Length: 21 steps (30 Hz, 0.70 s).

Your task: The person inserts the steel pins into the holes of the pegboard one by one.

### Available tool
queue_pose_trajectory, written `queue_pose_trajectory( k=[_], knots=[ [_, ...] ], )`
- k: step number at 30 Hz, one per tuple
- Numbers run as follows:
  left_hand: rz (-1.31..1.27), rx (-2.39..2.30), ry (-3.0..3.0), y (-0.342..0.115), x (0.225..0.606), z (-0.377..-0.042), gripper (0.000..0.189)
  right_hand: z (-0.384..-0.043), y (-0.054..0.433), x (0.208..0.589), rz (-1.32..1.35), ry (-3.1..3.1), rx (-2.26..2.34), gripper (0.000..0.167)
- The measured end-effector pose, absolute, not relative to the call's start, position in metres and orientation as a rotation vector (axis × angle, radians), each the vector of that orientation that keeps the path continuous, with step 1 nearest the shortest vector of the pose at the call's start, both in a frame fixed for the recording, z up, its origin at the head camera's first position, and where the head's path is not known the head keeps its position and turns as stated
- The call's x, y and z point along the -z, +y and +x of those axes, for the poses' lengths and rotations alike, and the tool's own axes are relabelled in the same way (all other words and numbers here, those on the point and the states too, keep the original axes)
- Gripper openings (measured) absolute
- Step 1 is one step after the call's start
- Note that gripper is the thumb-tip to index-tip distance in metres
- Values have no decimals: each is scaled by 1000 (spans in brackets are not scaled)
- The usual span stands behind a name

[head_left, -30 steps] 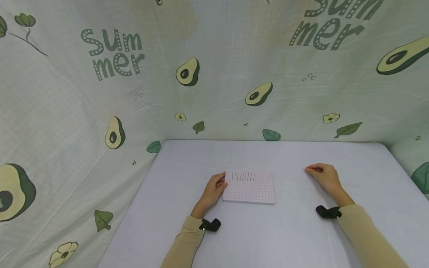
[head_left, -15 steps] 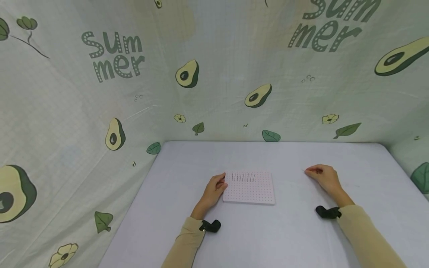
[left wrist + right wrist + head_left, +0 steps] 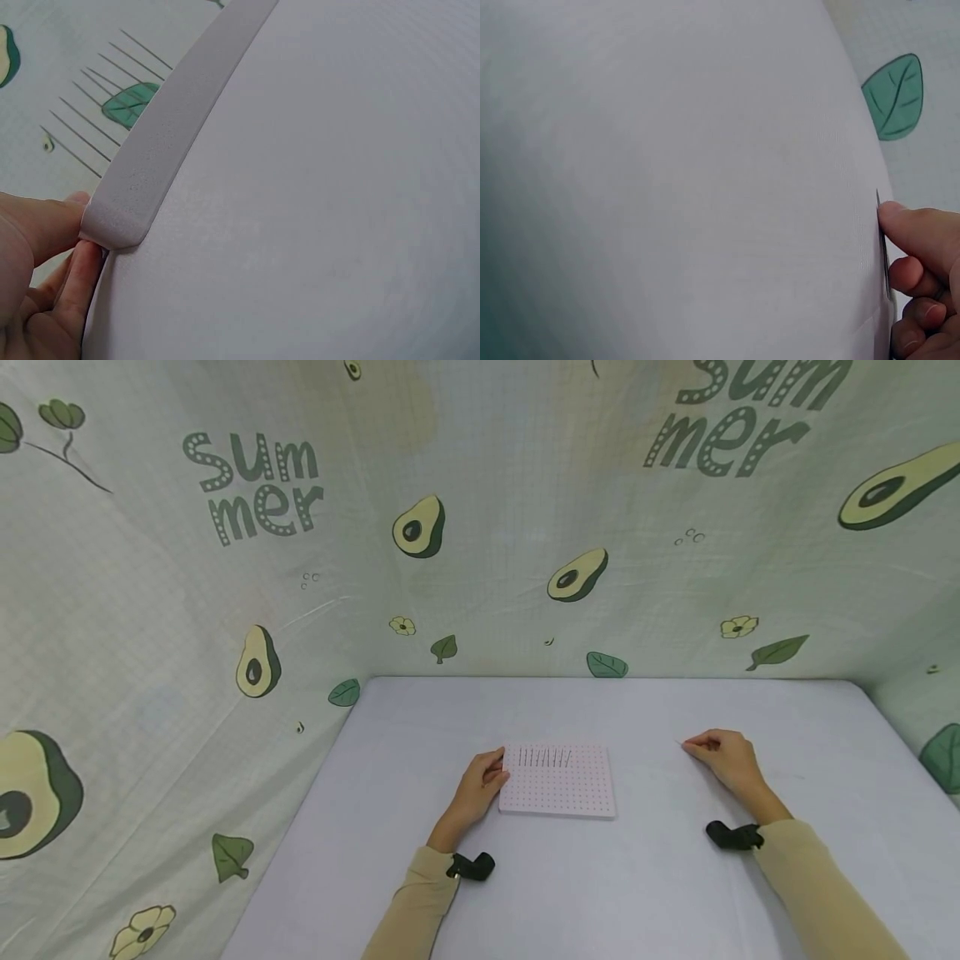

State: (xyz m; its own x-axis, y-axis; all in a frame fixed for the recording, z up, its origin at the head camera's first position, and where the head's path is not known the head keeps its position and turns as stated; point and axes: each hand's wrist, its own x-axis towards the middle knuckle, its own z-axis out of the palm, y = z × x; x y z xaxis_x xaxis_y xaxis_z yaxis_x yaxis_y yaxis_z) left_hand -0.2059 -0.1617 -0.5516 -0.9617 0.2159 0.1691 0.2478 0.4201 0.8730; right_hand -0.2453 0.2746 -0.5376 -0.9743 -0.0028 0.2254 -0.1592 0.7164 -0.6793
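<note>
A white board [image 3: 558,795] with a grid of small holes lies on the table. Several thin dark needles [image 3: 543,757] stand in a row in its back left holes, some leaning. My left hand [image 3: 474,783] holds the board at its left edge; in the left wrist view the thumb [image 3: 56,225] and a finger pinch its corner [image 3: 116,225]. Off to the right of the board, my right hand [image 3: 726,760] pinches a single needle [image 3: 886,259] between thumb and fingertips. Its point sticks out past the thumb, close over the table surface in the right wrist view.
A white cloth covers the table [image 3: 600,893], whose far edge meets a hanging curtain [image 3: 487,610] printed with avocados and leaves. Each wrist carries a black camera mount, one left [image 3: 472,865] and one right [image 3: 733,835].
The needle's tip shows a little more beyond the right fingertips than a second ago. Both hands and the board keep their places; the head view has tilted slightly.
</note>
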Motion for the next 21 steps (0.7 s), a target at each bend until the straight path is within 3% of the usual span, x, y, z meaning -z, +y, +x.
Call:
queue_pose_trajectory(
  k=[21],
  knots=[
    [-434,1595,-2629,-162,551,-204,48,-247,270,537,179,-2785,-1106,14]
  ],
)
